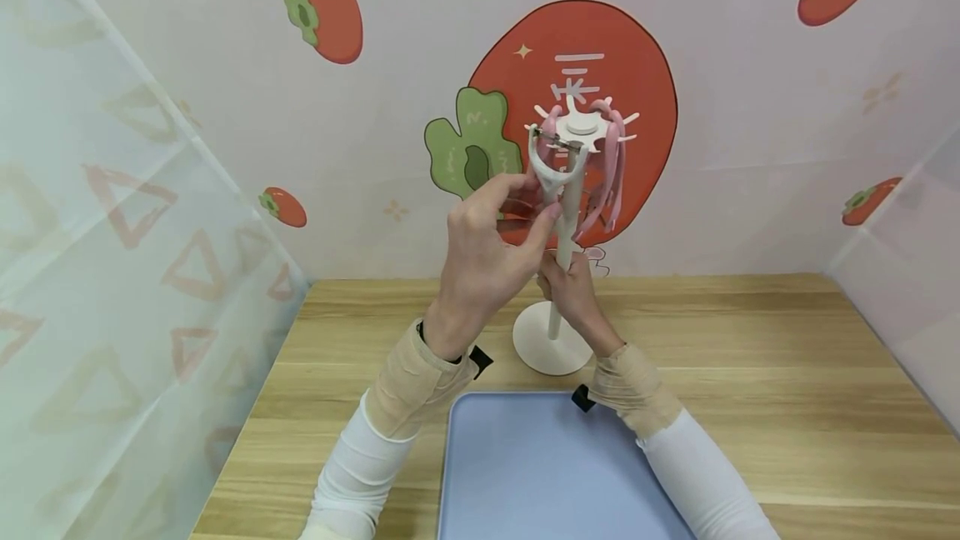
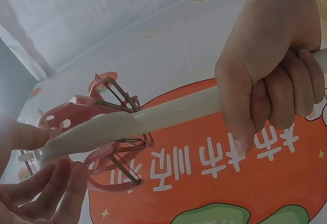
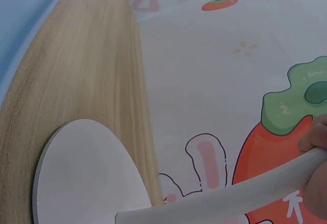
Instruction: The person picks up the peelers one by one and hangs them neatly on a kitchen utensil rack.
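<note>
In the head view, my left hand pinches a white Y-shaped peeler by its handle, thumb on one side and fingers on the other. Its metal blade points up, and its head overlaps the near prongs of a white hook rack. Pink peelers hang from the rack's far prongs; their blades show in the left wrist view. My right hand wraps round the white pole below the prongs. The round base rests on the wooden table in the right wrist view.
A blue tray lies on the wooden table, in front of the stand's base and under my forearms. Behind stands a pale backdrop printed with persimmons. Light cloth panels rise at the left and right sides.
</note>
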Action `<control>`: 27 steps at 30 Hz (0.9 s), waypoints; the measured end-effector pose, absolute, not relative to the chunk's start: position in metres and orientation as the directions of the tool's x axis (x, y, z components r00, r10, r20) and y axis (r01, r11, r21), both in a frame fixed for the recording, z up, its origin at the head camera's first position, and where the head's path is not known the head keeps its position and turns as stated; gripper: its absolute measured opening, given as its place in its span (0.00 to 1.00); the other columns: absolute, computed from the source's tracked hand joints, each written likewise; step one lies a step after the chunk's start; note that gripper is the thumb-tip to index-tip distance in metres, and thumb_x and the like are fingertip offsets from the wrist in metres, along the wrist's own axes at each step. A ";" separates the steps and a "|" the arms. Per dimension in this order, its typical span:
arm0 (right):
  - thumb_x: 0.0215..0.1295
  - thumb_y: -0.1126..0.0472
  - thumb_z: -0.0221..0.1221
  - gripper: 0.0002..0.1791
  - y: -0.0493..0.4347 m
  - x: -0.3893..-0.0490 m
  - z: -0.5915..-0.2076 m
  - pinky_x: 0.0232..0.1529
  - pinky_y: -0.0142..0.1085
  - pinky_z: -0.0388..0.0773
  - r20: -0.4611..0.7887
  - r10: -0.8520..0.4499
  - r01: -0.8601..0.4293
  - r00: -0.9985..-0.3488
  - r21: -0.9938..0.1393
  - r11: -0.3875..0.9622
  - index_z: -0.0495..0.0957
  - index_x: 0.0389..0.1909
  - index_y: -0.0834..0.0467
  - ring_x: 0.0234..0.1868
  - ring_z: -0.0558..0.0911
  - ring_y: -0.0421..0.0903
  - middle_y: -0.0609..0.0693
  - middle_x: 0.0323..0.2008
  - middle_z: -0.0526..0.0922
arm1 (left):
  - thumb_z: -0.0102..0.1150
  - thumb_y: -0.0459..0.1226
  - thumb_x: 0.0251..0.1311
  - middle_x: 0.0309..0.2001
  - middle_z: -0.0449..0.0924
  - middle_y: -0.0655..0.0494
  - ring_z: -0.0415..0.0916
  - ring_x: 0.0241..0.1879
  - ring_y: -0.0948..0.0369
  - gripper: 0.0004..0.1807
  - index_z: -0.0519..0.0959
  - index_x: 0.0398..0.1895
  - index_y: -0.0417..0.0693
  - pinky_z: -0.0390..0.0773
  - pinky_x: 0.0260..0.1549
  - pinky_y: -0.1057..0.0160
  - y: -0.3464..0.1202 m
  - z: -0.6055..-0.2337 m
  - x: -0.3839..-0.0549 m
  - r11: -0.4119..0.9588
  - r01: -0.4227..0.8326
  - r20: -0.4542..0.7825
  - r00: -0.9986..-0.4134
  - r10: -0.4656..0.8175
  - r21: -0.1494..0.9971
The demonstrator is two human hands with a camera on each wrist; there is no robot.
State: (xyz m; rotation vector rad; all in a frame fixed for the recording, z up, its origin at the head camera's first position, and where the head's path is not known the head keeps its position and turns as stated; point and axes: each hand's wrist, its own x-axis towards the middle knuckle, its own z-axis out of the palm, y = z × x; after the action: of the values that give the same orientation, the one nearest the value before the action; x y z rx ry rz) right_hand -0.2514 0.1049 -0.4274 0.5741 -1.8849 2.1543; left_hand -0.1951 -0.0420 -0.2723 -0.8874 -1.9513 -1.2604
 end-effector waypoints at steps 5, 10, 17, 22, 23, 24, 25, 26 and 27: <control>0.79 0.62 0.52 0.28 0.104 -0.251 -0.427 0.14 0.30 0.54 0.437 -0.093 -0.419 -0.895 -0.893 -0.164 0.61 0.16 0.69 0.11 0.59 0.36 0.39 0.10 0.61 | 0.70 0.32 0.67 0.42 0.88 0.44 0.88 0.38 0.56 0.14 0.82 0.51 0.33 0.89 0.38 0.63 -0.043 -0.273 -0.193 0.322 0.806 0.802 -0.568 0.187 0.496; 0.79 0.62 0.52 0.29 0.104 -0.251 -0.427 0.13 0.31 0.54 0.438 -0.089 -0.420 -0.895 -0.892 -0.167 0.61 0.14 0.67 0.11 0.59 0.36 0.39 0.10 0.61 | 0.71 0.33 0.67 0.40 0.87 0.46 0.86 0.34 0.58 0.14 0.82 0.50 0.33 0.88 0.34 0.65 -0.045 -0.276 -0.190 0.330 0.795 0.795 -0.581 0.174 0.509; 0.77 0.65 0.52 0.27 0.103 -0.252 -0.428 0.14 0.30 0.53 0.426 -0.077 -0.408 -0.902 -0.896 -0.172 0.62 0.13 0.59 0.11 0.58 0.35 0.38 0.09 0.60 | 0.70 0.35 0.67 0.38 0.87 0.47 0.84 0.33 0.59 0.12 0.83 0.47 0.35 0.85 0.34 0.66 -0.052 -0.286 -0.184 0.380 0.788 0.810 -0.568 0.145 0.484; 0.77 0.66 0.53 0.28 0.102 -0.254 -0.428 0.14 0.30 0.53 0.422 -0.073 -0.405 -0.903 -0.897 -0.177 0.62 0.12 0.58 0.11 0.59 0.34 0.38 0.09 0.60 | 0.69 0.36 0.68 0.39 0.87 0.46 0.85 0.33 0.59 0.11 0.84 0.46 0.36 0.85 0.33 0.63 -0.060 -0.298 -0.178 0.396 0.771 0.797 -0.587 0.140 0.499; 0.78 0.66 0.53 0.28 0.102 -0.254 -0.429 0.14 0.30 0.53 0.423 -0.076 -0.405 -0.903 -0.897 -0.180 0.62 0.12 0.59 0.11 0.59 0.35 0.38 0.09 0.61 | 0.69 0.36 0.68 0.39 0.88 0.46 0.85 0.33 0.59 0.11 0.84 0.46 0.36 0.85 0.32 0.62 -0.062 -0.300 -0.177 0.394 0.768 0.792 -0.594 0.141 0.505; 0.78 0.66 0.53 0.28 0.103 -0.254 -0.429 0.14 0.30 0.53 0.423 -0.077 -0.404 -0.903 -0.896 -0.186 0.62 0.12 0.60 0.11 0.59 0.35 0.38 0.09 0.61 | 0.69 0.36 0.68 0.40 0.88 0.46 0.85 0.33 0.59 0.11 0.84 0.46 0.37 0.86 0.32 0.61 -0.063 -0.303 -0.176 0.397 0.763 0.787 -0.600 0.143 0.510; 0.78 0.65 0.53 0.28 0.103 -0.253 -0.429 0.14 0.30 0.53 0.424 -0.078 -0.404 -0.902 -0.895 -0.188 0.62 0.13 0.61 0.11 0.59 0.35 0.39 0.10 0.61 | 0.69 0.36 0.68 0.40 0.88 0.46 0.85 0.33 0.59 0.11 0.84 0.46 0.37 0.86 0.32 0.60 -0.064 -0.306 -0.175 0.401 0.760 0.783 -0.604 0.150 0.510; 0.79 0.65 0.53 0.28 0.103 -0.253 -0.429 0.14 0.30 0.53 0.426 -0.081 -0.405 -0.901 -0.893 -0.195 0.62 0.13 0.62 0.11 0.59 0.35 0.39 0.10 0.61 | 0.69 0.36 0.68 0.39 0.88 0.47 0.85 0.33 0.59 0.10 0.84 0.45 0.37 0.86 0.31 0.60 -0.065 -0.310 -0.174 0.409 0.756 0.778 -0.609 0.155 0.510; 0.79 0.64 0.54 0.28 0.104 -0.253 -0.429 0.14 0.30 0.53 0.429 -0.085 -0.406 -0.899 -0.892 -0.199 0.61 0.13 0.63 0.11 0.59 0.35 0.39 0.10 0.61 | 0.69 0.37 0.68 0.39 0.88 0.48 0.85 0.33 0.59 0.10 0.84 0.45 0.38 0.85 0.31 0.60 -0.066 -0.313 -0.174 0.420 0.752 0.773 -0.614 0.163 0.509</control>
State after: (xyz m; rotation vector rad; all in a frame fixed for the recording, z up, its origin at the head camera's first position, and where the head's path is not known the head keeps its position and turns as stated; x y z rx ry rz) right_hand -0.2530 0.1037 -0.4292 0.5792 -1.8360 2.2039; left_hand -0.1738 -0.0661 -0.3129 -0.7712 -2.0352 -1.1822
